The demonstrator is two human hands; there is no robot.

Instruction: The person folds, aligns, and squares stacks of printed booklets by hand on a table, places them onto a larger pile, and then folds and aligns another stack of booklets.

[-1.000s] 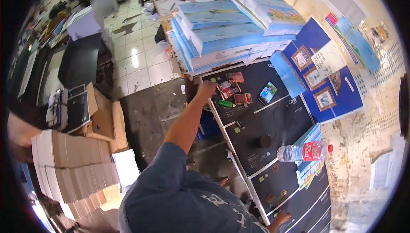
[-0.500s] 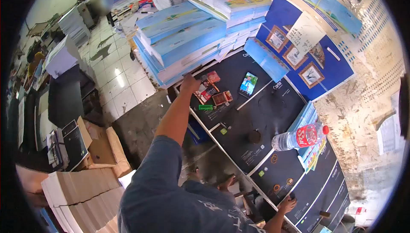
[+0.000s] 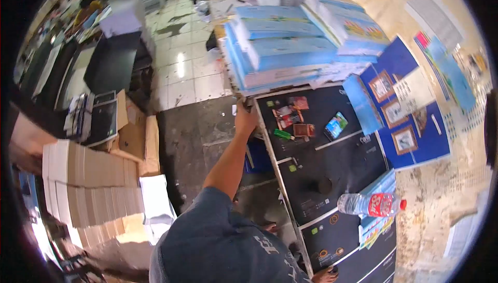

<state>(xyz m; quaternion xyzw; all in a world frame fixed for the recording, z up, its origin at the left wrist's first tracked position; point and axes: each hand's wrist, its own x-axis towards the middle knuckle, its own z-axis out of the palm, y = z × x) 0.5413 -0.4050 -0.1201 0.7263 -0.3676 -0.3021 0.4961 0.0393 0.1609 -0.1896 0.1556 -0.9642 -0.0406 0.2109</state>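
Note:
My left hand (image 3: 246, 116) is closed around the far left corner of a black-topped table (image 3: 347, 169), its fingers partly hidden. Low in the view, my right hand (image 3: 326, 275) curls over the same table's near edge; its lower part is cut off by the frame. Beside my left hand on the tabletop lie red packets (image 3: 287, 116), a brown-red pack (image 3: 304, 130) and a green lighter (image 3: 283, 134). A phone (image 3: 336, 126) with a lit screen lies to their right. A clear bottle (image 3: 372, 204) with a red label and cap lies on blue printed sheets (image 3: 376, 228).
Tall stacks of blue-covered booklets (image 3: 285, 50) stand beyond the table. A blue board (image 3: 415, 112) with pictures leans on the right wall. On the left are bundled paper stacks (image 3: 93, 179) and an open cardboard box (image 3: 132, 127). A person stands at the back left.
The view has swung to the left, so the table and booklet stacks now appear farther right and the right hand sits lower. Both hands stay at the table's edge.

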